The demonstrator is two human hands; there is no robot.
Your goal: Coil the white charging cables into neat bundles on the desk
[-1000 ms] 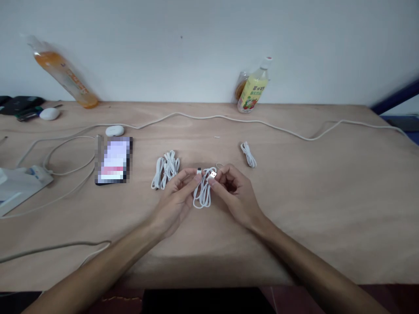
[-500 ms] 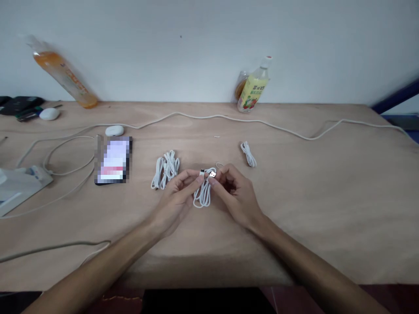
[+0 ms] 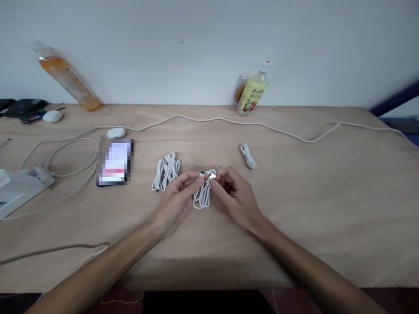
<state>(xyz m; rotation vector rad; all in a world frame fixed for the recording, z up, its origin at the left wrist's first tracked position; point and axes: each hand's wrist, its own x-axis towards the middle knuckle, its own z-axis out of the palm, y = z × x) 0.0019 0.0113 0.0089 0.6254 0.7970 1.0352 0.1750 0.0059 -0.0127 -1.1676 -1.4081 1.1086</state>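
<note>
A coiled white USB cable [image 3: 203, 196] hangs or rests between my two hands, just above or on the table; its exact contact is unclear. My left hand [image 3: 178, 198] pinches one end of it, a white piece with a dark tip, between thumb and forefinger. In the fingers of my right hand [image 3: 237, 196] is the shiny metal USB plug [image 3: 212, 176]. A thin loop of the wire shows beside the right fingertips. Left of my left hand lie several bundled white cables [image 3: 165, 172]. Another bundled cable [image 3: 248, 156] lies beyond my right hand.
A phone [image 3: 114, 162] and a white earbud case [image 3: 116, 132] lie at the left. A white power strip [image 3: 26, 187] sits at the far left. One long white cord [image 3: 229, 119] crosses the table. An orange drink bottle [image 3: 70, 83] and a yellow bottle [image 3: 253, 91] lean against the wall.
The whole view has shifted slightly, with objects sitting a little lower in the picture. Both hands keep the same pinch on the cable's ends.
</note>
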